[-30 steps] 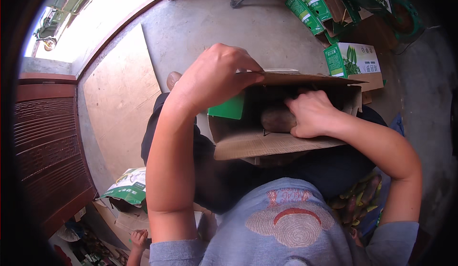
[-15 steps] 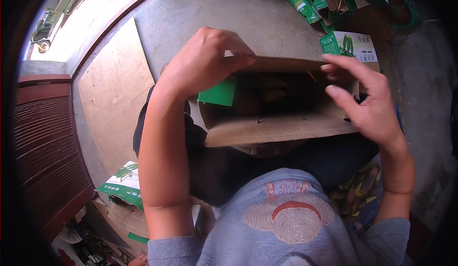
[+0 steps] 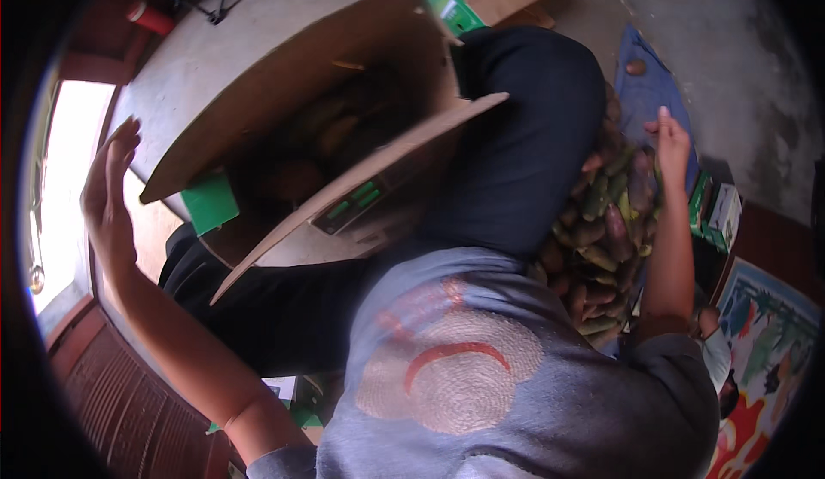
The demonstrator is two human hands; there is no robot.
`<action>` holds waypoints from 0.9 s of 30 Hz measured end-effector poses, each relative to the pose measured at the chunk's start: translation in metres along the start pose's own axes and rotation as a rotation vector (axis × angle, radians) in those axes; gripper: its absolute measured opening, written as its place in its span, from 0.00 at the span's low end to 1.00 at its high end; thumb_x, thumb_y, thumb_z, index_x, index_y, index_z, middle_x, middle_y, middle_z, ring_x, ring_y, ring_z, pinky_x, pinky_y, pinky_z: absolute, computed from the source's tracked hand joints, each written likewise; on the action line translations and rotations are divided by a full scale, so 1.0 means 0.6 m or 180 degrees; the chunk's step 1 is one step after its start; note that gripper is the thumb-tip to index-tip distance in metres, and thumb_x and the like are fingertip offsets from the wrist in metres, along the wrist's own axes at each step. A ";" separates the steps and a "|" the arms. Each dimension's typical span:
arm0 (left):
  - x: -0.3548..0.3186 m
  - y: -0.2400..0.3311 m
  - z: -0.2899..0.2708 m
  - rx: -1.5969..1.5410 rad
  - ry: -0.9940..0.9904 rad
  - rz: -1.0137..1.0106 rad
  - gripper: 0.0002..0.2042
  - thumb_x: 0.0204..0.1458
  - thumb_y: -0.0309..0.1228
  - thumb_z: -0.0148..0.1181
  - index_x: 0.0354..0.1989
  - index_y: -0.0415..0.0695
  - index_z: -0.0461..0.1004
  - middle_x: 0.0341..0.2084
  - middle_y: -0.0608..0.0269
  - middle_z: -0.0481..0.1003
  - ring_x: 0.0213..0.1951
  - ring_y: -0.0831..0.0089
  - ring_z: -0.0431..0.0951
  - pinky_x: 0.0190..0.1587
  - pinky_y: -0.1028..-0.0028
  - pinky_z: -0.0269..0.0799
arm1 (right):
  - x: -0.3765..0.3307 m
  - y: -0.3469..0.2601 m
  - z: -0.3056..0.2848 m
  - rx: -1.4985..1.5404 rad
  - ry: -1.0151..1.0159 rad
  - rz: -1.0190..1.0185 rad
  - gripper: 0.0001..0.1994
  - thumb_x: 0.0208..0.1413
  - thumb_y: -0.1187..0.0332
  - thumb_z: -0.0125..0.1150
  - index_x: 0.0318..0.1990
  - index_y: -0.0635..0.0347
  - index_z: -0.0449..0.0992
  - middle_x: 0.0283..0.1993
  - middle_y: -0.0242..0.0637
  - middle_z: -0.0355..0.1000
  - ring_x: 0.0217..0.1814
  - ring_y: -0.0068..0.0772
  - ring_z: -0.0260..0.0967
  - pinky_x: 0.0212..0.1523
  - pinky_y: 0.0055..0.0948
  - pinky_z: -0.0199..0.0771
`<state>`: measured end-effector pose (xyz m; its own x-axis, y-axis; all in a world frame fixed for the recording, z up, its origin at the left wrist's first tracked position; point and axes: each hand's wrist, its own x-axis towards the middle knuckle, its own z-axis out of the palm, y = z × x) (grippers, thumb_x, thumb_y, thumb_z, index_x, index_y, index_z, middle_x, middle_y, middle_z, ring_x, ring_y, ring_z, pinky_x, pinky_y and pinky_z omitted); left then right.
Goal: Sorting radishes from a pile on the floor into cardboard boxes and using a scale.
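1. The left hand [image 3: 107,191] is raised off to the left with its fingers [image 3: 120,140] spread wide and holding nothing, apart from the cardboard box [image 3: 318,135]
2. The right hand [image 3: 672,140] reaches out to the right, fingers loosely extended and empty, hovering just over the far edge of a heap of green and brown oblong fruit [image 3: 601,238]
3. The box rests tilted on the lap, its open mouth facing up and to the left, one long flap [image 3: 387,165] hanging toward the body; with neither hand on it, the dark trousers [image 3: 516,152] appear to be what steadies it
4. Inside the box, dim rounded fruit shapes show, too shadowed to name
5. The heap lies beside the right thigh, near a blue cloth [image 3: 644,92], which likely keeps it within easy reach
6. Beneath is a grey concrete floor [image 3: 739,58]; green-and-white cartons [image 3: 713,208] lie near the heap, and bright daylight enters at the left
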<state>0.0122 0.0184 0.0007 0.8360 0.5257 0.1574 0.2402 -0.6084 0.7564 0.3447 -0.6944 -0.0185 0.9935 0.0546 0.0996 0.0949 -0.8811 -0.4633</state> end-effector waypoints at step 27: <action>-0.026 -0.171 0.006 -0.0744 0.0470 -0.1383 0.23 0.69 0.44 0.49 0.62 0.39 0.73 0.61 0.51 0.72 0.62 0.61 0.71 0.67 0.62 0.62 | -0.440 0.324 0.266 -0.1652 -0.3809 0.0976 0.24 0.50 0.55 0.69 0.55 0.51 0.80 0.54 0.42 0.78 0.58 0.45 0.75 0.58 0.42 0.74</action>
<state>-0.0238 0.0708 -0.0816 0.6008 0.7891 -0.1278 0.4192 -0.1749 0.8909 0.1106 -0.8048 -0.2754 0.4389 -0.0362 -0.8978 0.0904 -0.9923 0.0842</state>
